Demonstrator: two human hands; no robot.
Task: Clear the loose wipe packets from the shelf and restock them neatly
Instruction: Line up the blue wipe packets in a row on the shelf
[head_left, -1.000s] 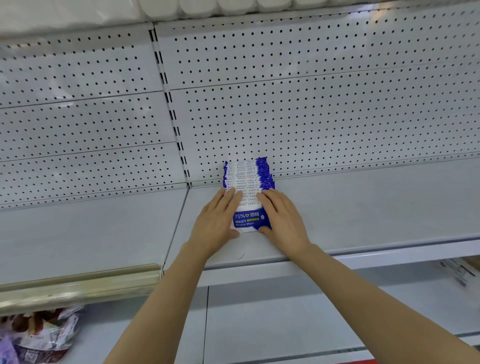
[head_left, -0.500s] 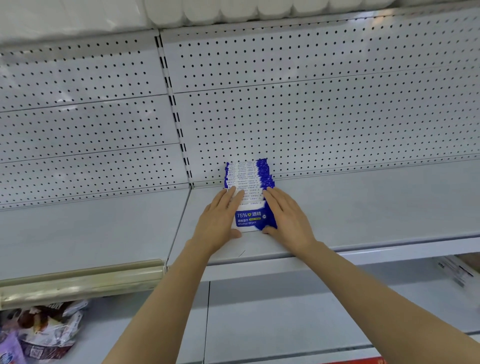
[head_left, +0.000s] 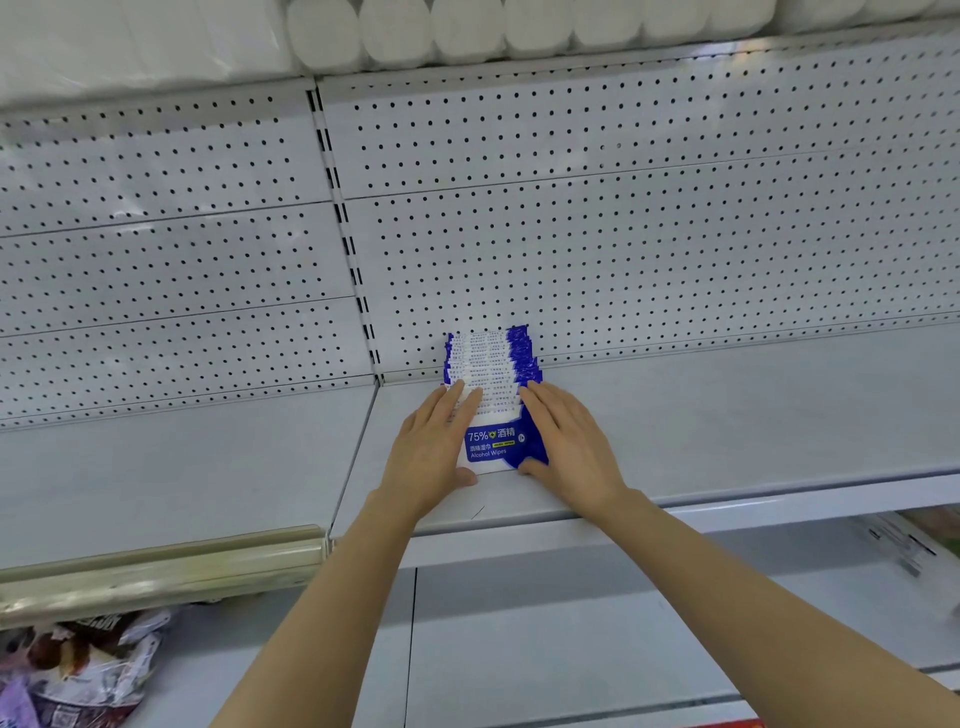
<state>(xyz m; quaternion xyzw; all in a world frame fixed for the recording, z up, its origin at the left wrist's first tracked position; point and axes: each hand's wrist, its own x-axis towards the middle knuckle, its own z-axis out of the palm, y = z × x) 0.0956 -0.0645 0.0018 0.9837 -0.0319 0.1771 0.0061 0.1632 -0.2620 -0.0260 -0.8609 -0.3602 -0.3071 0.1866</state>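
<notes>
A row of blue and white alcohol wipe packets (head_left: 491, 364) stands on the white shelf (head_left: 701, 415), running from its front half back to the pegboard wall. The front packet (head_left: 493, 444) faces me with its label showing. My left hand (head_left: 431, 447) lies flat against the row's left side, fingers straight over the tops. My right hand (head_left: 571, 441) presses the right side the same way, thumb at the front packet's lower corner.
White paper rolls (head_left: 467, 31) fill the shelf above. A cream price rail (head_left: 156, 566) edges the left shelf bay. Bagged snacks (head_left: 78, 665) lie on the lower shelf at the left. More goods, blurred (head_left: 914, 545), sit low at the right.
Both hands stay pressed to the sides of the packet row. The view has tilted up slightly; the packets have barely shifted.
</notes>
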